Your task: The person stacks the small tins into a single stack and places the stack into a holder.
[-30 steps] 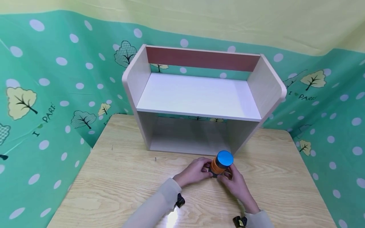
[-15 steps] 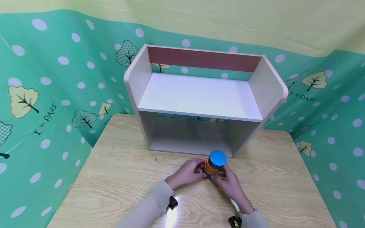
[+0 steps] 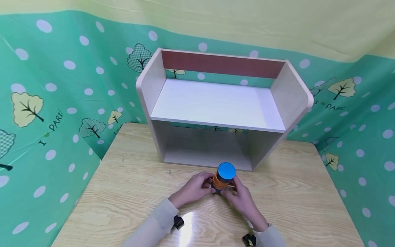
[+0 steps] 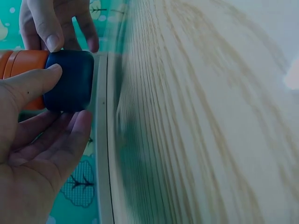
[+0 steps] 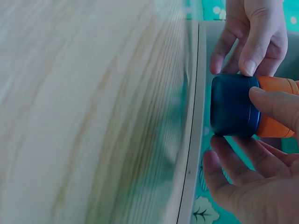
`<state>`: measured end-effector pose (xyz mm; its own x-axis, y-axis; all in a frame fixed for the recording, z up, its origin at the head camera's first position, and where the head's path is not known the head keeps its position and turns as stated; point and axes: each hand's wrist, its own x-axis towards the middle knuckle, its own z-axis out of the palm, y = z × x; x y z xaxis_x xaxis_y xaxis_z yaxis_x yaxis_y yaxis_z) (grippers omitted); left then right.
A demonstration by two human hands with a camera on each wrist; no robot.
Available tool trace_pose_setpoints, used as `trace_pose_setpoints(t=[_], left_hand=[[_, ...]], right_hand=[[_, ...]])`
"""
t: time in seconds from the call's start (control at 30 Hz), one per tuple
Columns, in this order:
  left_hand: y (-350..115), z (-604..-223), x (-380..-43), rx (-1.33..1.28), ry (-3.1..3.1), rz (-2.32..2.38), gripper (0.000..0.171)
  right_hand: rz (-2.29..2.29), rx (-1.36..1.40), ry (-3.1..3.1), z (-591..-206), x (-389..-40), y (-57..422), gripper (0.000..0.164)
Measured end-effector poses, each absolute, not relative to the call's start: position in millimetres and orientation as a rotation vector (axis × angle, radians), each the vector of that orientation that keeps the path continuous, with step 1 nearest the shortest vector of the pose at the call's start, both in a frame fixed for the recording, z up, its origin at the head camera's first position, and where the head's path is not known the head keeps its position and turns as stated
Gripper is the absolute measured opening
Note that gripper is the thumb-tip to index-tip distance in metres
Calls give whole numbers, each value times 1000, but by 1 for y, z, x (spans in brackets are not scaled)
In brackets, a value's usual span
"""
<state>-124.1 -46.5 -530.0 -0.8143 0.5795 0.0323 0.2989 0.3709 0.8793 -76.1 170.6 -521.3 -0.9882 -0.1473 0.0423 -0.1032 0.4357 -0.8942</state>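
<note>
An upright cylinder (image 3: pixel 220 181), orange in the middle with a bright blue top and a dark navy base (image 4: pixel 70 81), stands on the table in front of the shelf. From its left side my left hand (image 3: pixel 193 187) holds it low down, thumb on the near face of the navy base. My right hand (image 3: pixel 242 199) holds it from the opposite side, its thumb (image 5: pixel 271 100) lying over the seam between navy and orange. Both wrist views show the fingers of the two hands gathered around the base. The far side of the cylinder is hidden.
A two-level white shelf (image 3: pixel 216 103) with a dark red back strip stands at the back of the wooden table (image 3: pixel 123 192). Its lower front edge is just behind the cylinder. Green patterned cloth (image 3: pixel 61 137) hangs behind and at both sides.
Both hands have moved left across the table together with the cylinder, keeping the same hold on it. The cylinder stays upright, and the head view has shifted slightly.
</note>
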Motion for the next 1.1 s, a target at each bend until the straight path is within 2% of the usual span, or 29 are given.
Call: trace_pose_setpoints(t=[0.6, 0.87, 1.1], left_hand=[[-70, -517, -118, 693, 2295, 1462, 51], [-76, -509, -119, 681, 2280, 1475, 50], [-79, -505, -121, 708, 2303, 1469, 51]], right_hand=[[-1597, -286, 2620, -515, -77, 154, 58], [-1596, -332, 2629, -508, -80, 152, 65], [-1613, -371, 2623, -504, -83, 151, 64]])
